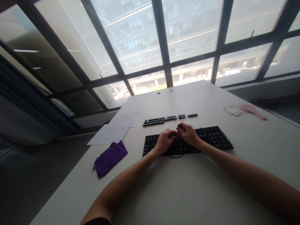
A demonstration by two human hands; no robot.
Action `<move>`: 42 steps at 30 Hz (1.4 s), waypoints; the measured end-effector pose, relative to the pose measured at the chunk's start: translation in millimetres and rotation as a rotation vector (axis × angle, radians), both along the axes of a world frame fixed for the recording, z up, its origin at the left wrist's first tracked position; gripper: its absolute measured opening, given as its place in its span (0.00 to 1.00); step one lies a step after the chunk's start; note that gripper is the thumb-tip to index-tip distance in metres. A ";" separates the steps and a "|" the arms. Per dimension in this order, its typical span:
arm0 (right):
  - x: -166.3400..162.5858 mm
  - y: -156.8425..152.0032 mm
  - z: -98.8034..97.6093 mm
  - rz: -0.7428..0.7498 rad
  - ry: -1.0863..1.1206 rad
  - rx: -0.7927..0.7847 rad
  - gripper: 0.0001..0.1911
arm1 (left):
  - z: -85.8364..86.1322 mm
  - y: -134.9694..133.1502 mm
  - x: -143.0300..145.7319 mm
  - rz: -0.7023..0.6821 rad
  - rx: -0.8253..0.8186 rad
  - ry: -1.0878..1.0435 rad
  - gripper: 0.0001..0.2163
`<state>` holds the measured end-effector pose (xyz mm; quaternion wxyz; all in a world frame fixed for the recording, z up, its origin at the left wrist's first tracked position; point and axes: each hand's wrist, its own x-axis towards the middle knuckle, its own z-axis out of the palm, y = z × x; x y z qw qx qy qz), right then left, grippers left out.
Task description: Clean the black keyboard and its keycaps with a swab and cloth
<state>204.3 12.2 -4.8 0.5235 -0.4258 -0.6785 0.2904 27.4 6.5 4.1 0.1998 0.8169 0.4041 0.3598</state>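
Fingers [172, 133] curled on left hand [164, 141], hold unclear, right hand [188, 134] pinched wire tool [183, 119] over keyboard [217, 137], table [164, 187] edges lay well off.

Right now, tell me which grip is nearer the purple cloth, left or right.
Left. The left grip is over the keyboard, to the right of the purple cloth; the right grip is farther right, near the keyboard's middle.

This looks like an office. There is a big white desk [185, 184] with papers [112, 132] and a keyboard [207, 137] on it. Behind it are tall windows [192, 28], and a big building [134, 34] shows through them.
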 end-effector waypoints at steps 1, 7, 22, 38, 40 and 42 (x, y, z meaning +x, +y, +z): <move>-0.5 0.1 -0.1 -0.012 -0.001 -0.008 0.12 | -0.4 0.0 0.1 0.005 0.002 -0.019 0.09; -1.5 2.5 -1.0 0.048 0.049 -0.120 0.11 | -2.6 -2.5 1.6 0.050 0.003 -0.103 0.14; -1.8 7.7 -4.6 0.001 0.081 -0.095 0.12 | 8.6 -2.9 0.7 -0.054 0.118 0.027 0.08; -3.9 7.8 -4.3 0.022 0.111 -0.121 0.13 | 8.4 99.9 -33.2 0.180 -0.010 0.405 0.07; -3.8 8.3 -5.4 0.022 0.105 -0.117 0.13 | 7.8 106.8 -30.5 0.175 0.014 0.434 0.05; -3.7 8.7 -6.4 0.020 0.097 -0.111 0.14 | 8.1 111.2 -28.0 0.182 0.048 0.455 0.05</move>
